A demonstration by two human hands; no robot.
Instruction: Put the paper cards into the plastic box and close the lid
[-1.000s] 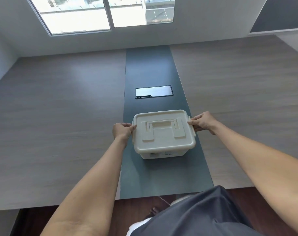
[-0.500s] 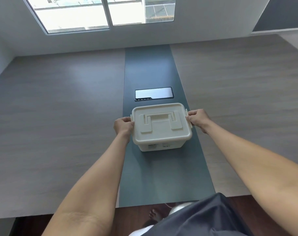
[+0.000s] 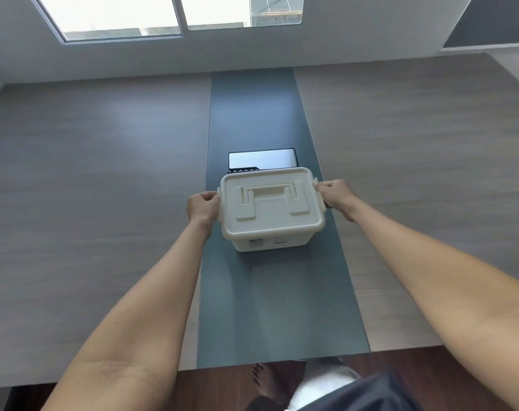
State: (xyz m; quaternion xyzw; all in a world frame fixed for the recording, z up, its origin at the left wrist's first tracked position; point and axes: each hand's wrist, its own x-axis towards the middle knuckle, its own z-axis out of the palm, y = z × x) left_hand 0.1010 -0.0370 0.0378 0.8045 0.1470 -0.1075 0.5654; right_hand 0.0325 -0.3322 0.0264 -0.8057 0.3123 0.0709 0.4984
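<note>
Fingers of the left hand [image 3: 202,206] and right hand [image 3: 335,194] curl against the side latches of the box [image 3: 270,209] at frame centre, likely to snap its lid [image 3: 268,200] down; box on the counter [image 3: 104,173], cards unseen

Cream rectangular plastic box [image 3: 271,240] looks smooth with a soft, low sheen, and its matching cream plastic lid [image 3: 270,203] is the same moulded finish, handle included. Grey-brown wood-grain table top [image 3: 98,179] reads matt, with fine streaks running across it. Dark blue-grey centre strip [image 3: 270,307] is flat and matt. Small black-framed rectangular panel [image 3: 261,160] is glossy, throwing back window light. Dark grey cloth garment [image 3: 368,396] looks smooth
</note>
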